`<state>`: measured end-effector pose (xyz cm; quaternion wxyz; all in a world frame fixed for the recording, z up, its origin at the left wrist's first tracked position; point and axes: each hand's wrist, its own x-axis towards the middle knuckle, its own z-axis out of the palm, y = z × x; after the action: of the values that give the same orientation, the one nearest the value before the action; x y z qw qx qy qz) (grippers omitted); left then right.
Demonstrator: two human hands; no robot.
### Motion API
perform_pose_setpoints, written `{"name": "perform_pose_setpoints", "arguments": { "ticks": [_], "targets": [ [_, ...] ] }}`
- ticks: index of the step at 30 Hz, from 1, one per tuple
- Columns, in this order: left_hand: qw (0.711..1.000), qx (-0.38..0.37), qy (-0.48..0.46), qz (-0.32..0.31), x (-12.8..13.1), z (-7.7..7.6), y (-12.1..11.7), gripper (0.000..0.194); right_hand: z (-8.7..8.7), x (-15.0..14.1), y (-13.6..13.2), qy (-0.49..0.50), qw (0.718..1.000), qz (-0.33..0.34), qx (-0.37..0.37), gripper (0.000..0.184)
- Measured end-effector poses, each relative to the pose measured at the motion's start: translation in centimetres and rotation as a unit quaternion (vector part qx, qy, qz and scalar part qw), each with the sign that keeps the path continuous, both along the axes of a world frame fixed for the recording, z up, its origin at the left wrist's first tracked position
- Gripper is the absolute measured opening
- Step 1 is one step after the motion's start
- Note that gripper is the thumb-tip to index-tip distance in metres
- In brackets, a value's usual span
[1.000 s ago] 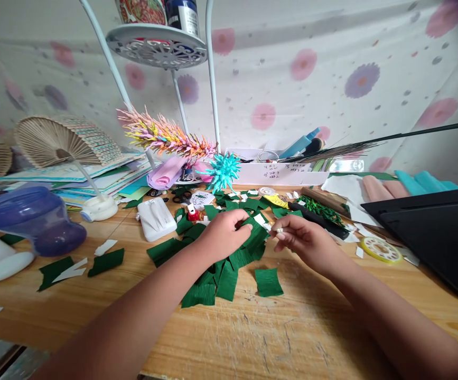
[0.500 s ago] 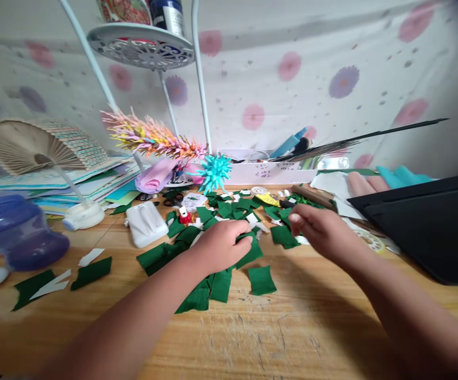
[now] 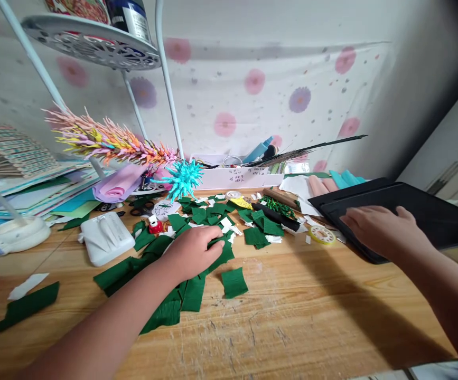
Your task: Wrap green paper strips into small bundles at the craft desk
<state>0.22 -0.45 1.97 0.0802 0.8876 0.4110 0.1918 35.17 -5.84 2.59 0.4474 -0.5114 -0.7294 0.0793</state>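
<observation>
My left hand [image 3: 195,253] rests low over the scattered green crepe paper, thumb and forefinger curled around the edge of a green paper piece [image 3: 224,257]; its other fingers are hidden. More green pieces [image 3: 193,295] lie under and in front of this wrist. A single green square [image 3: 234,282] lies apart to the right. My right hand [image 3: 383,229] is raised before the black folder-like panel [image 3: 435,211], fingers stretched out with nothing seen in them. Whether it touches the panel I cannot tell. A yellow tape roll [image 3: 323,235] lies left of it.
A white plastic box [image 3: 107,238] and a small red bottle [image 3: 155,225] stand left of the paper. Behind are a white organizer box [image 3: 240,178], a turquoise spiky flower [image 3: 184,179] and a white metal rack [image 3: 169,89]. Dark thin stems [image 3: 316,148] jut rightward.
My right hand has moved right, from beside the green paper to the black panel, and its fingers have straightened. My left hand stays at the paper. The view has turned right.
</observation>
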Motion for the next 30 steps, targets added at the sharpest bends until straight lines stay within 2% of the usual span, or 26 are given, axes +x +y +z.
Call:
{"name": "perform_pose_setpoints", "arguments": {
  "ticks": [1, 2, 3, 6, 9, 12, 14, 15, 18, 23, 26, 30],
  "targets": [
    [1.0, -0.002, -0.007, 0.001, 0.0, 0.0, 0.1, 0.016, 0.7, -1.9, 0.1, -0.084, 0.993, -0.082, 0.015, 0.022],
    [1.0, -0.004, -0.016, -0.003, 0.0, -0.1, 0.2, 0.016, 1.4, -4.2, 0.2, -0.155, 0.979, -0.13, 0.023, 0.02],
    [1.0, -0.006, -0.025, -0.01, 0.0, -0.1, 0.3, 0.015, 2.0, -6.7, 0.3, -0.199, 0.971, -0.132, 0.01, 0.017],
    [0.998, -0.023, -0.046, -0.021, -0.2, -0.4, 0.6, 0.015, 2.9, -14.0, 1.1, -0.227, 0.972, 0.054, -0.036, 0.01],
    [0.995, -0.046, -0.08, 0.025, -0.3, -0.7, 0.9, 0.017, 2.3, -18.2, 2.5, -0.171, 0.962, 0.211, -0.034, 0.005],
    [0.989, -0.049, -0.124, 0.066, -0.3, -1.0, 1.1, 0.018, 0.9, -19.1, 3.9, 0.0, 0.956, 0.284, -0.072, 0.007],
    [0.987, -0.039, -0.135, 0.076, -0.3, -1.0, 1.0, 0.018, -0.2, -18.9, 4.2, 0.088, 0.947, 0.291, -0.098, 0.005],
    [0.987, -0.031, -0.135, 0.082, -0.3, -1.0, 1.0, 0.019, -0.6, -18.7, 4.3, 0.101, 0.946, 0.287, -0.11, 0.004],
    [0.987, -0.017, -0.137, 0.086, -0.3, -0.9, 0.7, 0.021, -1.5, -18.3, 4.2, 0.072, 0.959, 0.246, -0.116, 0.011],
    [0.986, -0.033, -0.16, 0.027, -0.2, -0.6, 0.3, 0.016, -1.5, -18.4, 3.8, 0.045, 0.975, 0.188, -0.112, 0.029],
    [0.983, -0.036, -0.18, 0.006, -0.1, -0.6, 0.1, 0.013, -1.6, -18.7, 3.6, 0.039, 0.973, 0.203, -0.1, 0.028],
    [0.979, -0.046, -0.2, -0.004, 0.2, -0.7, 0.0, 0.009, -1.7, -18.9, 3.4, 0.054, 0.966, 0.231, -0.099, 0.015]
  ]
}}
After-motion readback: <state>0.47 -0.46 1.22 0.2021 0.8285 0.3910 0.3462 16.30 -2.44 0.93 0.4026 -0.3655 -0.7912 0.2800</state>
